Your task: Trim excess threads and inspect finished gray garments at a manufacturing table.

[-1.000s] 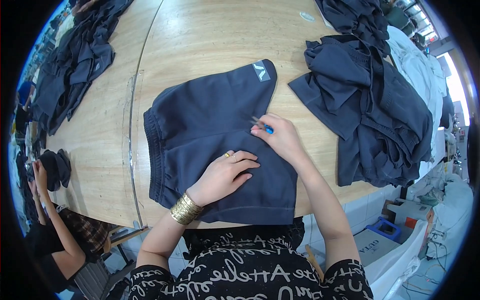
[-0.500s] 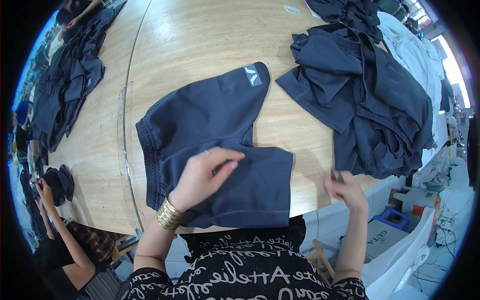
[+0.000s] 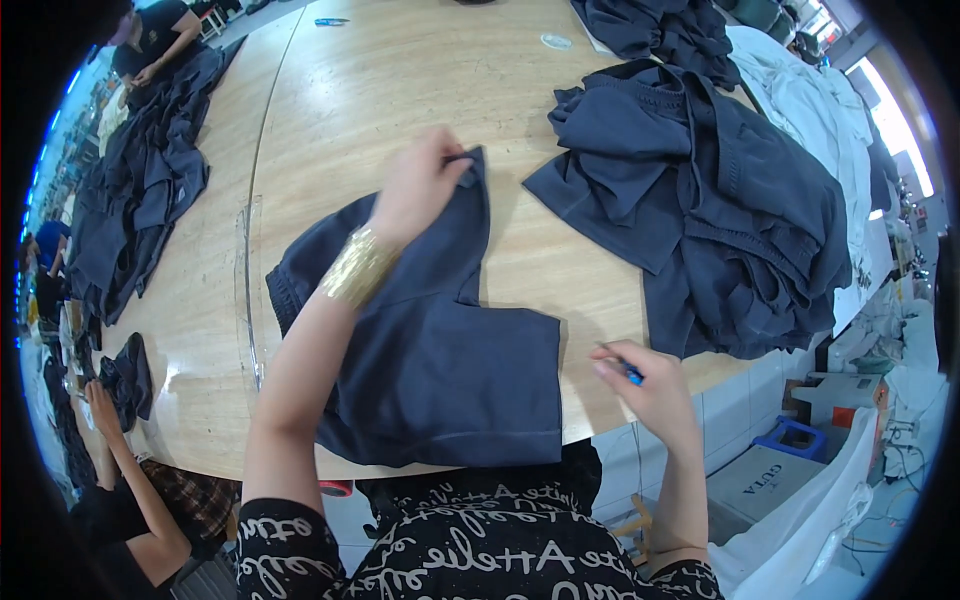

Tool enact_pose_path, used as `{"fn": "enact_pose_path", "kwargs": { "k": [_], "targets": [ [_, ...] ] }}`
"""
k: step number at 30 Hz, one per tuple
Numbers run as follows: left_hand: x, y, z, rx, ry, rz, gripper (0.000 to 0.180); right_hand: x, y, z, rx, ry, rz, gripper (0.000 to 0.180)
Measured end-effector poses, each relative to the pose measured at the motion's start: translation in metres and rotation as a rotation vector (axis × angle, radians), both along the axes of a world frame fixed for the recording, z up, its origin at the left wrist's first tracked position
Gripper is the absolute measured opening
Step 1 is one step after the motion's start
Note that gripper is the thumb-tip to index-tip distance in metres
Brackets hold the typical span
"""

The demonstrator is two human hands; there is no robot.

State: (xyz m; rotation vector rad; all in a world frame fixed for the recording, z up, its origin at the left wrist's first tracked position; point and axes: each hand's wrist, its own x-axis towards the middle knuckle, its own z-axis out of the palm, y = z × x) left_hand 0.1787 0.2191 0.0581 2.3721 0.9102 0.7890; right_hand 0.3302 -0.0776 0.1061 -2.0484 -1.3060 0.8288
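Observation:
A pair of dark navy shorts lies spread on the table in front of me, its gathered waistband toward the left. My left hand, with a gold cuff on the wrist, pinches the hem of the far leg near its corner. That hand and arm cover part of the far leg and the waistband. Right of the near leg, my right hand holds small blue thread snips, mostly hidden by the fingers, the dark tip pointing left. It is apart from the shorts.
A heap of dark shorts sits at the right, with white cloth behind it. More dark garments line the left edge, where other people work. A small blue tool and a clear oval piece lie at the back.
My left hand has moved from the middle of the shorts to the far leg's hem and gripped it. The far leg's end has shifted nearer and left. My right hand has moved slightly left.

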Motion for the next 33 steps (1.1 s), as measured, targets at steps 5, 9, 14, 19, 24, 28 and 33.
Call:
{"fn": "enact_pose_path", "kwargs": {
  "k": [5, 9, 14, 19, 24, 28, 33],
  "targets": [
    [-0.140, -0.072, 0.035, -0.809, -0.548, 0.025, 0.013, 0.014, -0.012, -0.010, 0.095, 0.146, -0.268, 0.011],
    [-0.212, -0.110, 0.007, -0.347, 0.133, 0.202, 0.010, -0.007, 0.022, -0.008, 0.108, -0.023, -0.048, 0.011],
    [-0.214, -0.134, 0.003, -0.314, -0.002, 0.444, 0.010, -0.039, 0.074, -0.006, 0.157, -0.017, 0.041, 0.013],
    [-0.189, -0.128, 0.016, -0.265, -0.059, 0.426, 0.021, -0.077, 0.117, -0.015, 0.269, 0.099, 0.156, 0.014],
    [-0.167, -0.123, 0.016, -0.091, -0.061, 0.402, 0.026, -0.106, 0.165, -0.036, 0.346, -0.041, 0.338, 0.018],
    [-0.166, -0.125, 0.009, -0.134, -0.082, 0.358, 0.028, -0.108, 0.192, -0.063, 0.334, -0.106, 0.450, 0.019],
    [-0.183, -0.122, -0.006, -0.030, -0.043, 0.419, 0.025, -0.099, 0.201, -0.081, 0.292, 0.037, 0.384, 0.015]
  ]
}}
